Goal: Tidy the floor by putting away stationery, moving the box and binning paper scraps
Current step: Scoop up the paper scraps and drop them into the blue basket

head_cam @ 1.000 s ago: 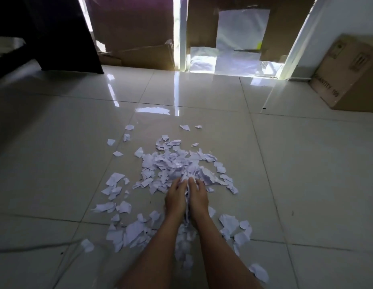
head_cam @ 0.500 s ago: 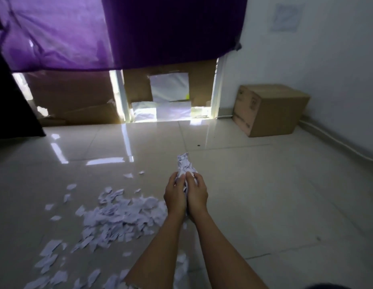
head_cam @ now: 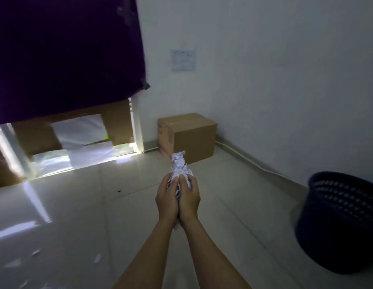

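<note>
My left hand (head_cam: 167,200) and my right hand (head_cam: 189,198) are pressed together in mid-air, clasping a bunch of white paper scraps (head_cam: 179,164) that sticks up above the fingers. A dark mesh waste bin (head_cam: 339,220) stands on the floor at the right, apart from my hands. A brown cardboard box (head_cam: 187,137) sits in the far corner against the wall. A few loose scraps (head_cam: 97,258) lie on the tiles at the lower left.
A purple curtain (head_cam: 64,55) hangs at the upper left over a window patched with cardboard and paper (head_cam: 77,132). A white wall with a switch plate (head_cam: 183,60) runs along the right. Glossy floor tiles (head_cam: 77,205) lie between me and the box.
My hands scooped the scraps off the pile and lifted them. The view swung up and to the right, so the pile left the frame and the bin came into view.
</note>
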The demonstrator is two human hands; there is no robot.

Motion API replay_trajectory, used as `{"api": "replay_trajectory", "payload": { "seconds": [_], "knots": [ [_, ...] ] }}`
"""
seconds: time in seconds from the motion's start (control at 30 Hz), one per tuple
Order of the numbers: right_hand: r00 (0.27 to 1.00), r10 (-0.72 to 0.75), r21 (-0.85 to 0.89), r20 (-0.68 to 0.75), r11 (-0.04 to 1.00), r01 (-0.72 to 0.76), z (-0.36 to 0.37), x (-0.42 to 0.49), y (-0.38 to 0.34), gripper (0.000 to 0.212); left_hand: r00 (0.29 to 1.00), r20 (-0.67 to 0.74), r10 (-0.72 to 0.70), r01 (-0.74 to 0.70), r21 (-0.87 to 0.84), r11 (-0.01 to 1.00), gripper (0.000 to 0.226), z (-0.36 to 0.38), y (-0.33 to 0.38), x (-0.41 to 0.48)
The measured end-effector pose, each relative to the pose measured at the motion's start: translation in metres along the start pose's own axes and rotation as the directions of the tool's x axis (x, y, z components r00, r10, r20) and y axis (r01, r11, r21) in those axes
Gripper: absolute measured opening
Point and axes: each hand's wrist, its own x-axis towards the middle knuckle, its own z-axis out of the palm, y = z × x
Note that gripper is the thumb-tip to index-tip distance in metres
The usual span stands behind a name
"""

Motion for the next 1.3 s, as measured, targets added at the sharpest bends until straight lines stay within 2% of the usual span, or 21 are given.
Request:
{"api": "replay_trajectory", "payload": {
  "seconds": [0.1,0.3,0.47,0.57,0.63,0.7,0.8,0.83,0.93,0.97,1.03,1.1,1.2,1.3],
  "knots": [
    [0.989,-0.059,-0.011,-0.137,0.998,0.058,-0.062,0.045,-0.030,0.045,0.989,0.145,-0.002,0.007,-0.031,0.999,0.027,0.082,0.005,-0.001],
    [0.906,-0.137,-0.018,-0.400,0.990,0.142,-0.208,0.133,-0.076,0.029,0.903,0.423,-0.073,0.109,-0.063,0.992,0.032,0.262,-0.004,-0.012],
    [0.804,-0.150,-0.034,-0.576,0.987,0.160,-0.329,0.194,-0.101,0.027,0.770,0.627,-0.118,0.201,-0.063,0.978,0.028,0.401,-0.019,-0.035],
    [0.733,-0.140,-0.040,-0.666,0.988,0.152,-0.394,0.224,-0.100,0.032,0.675,0.719,-0.166,0.263,-0.024,0.965,0.028,0.467,-0.039,-0.052],
    [0.703,-0.129,-0.050,-0.700,0.990,0.132,-0.429,0.234,-0.092,0.035,0.614,0.765,-0.193,0.280,0.017,0.960,0.033,0.497,-0.054,-0.063],
    [0.682,-0.105,-0.050,-0.724,0.994,0.100,-0.457,0.238,-0.081,0.035,0.546,0.812,-0.206,0.301,0.040,0.953,0.025,0.515,-0.068,-0.072],
    [0.654,-0.048,-0.062,-0.755,0.998,0.002,-0.492,0.244,-0.061,0.024,0.428,0.860,-0.280,0.319,0.146,0.936,0.019,0.544,-0.096,-0.077],
    [0.654,-0.021,-0.059,-0.756,0.998,-0.036,-0.501,0.245,-0.055,0.020,0.394,0.854,-0.340,0.307,0.226,0.924,0.030,0.553,-0.110,-0.076],
    [0.628,0.066,-0.051,-0.775,0.985,-0.167,-0.518,0.242,-0.044,0.022,0.293,0.790,-0.538,0.356,0.432,0.828,0.114,0.583,-0.171,-0.068],
    [0.618,0.088,-0.053,-0.781,0.977,-0.206,-0.521,0.243,-0.040,0.024,0.293,0.776,-0.559,0.335,0.464,0.820,0.127,0.584,-0.173,-0.065],
    [0.602,0.108,-0.087,-0.791,0.954,-0.286,-0.521,0.243,-0.037,0.036,0.308,0.759,-0.574,0.280,0.505,0.817,0.132,0.569,-0.147,-0.062],
    [0.573,0.082,-0.149,-0.815,0.927,-0.344,-0.517,0.243,-0.037,0.043,0.338,0.792,-0.508,0.225,0.456,0.861,0.123,0.550,-0.108,-0.057],
    [0.593,-0.007,-0.276,-0.805,0.889,-0.365,-0.508,0.241,-0.040,0.043,0.372,0.835,-0.405,0.114,0.392,0.913,0.084,0.535,-0.094,-0.053],
    [0.647,-0.075,-0.399,-0.759,0.839,-0.371,-0.486,0.241,-0.050,0.051,0.459,0.818,-0.348,0.059,0.363,0.930,0.090,0.506,-0.084,-0.043]
  ]
}}
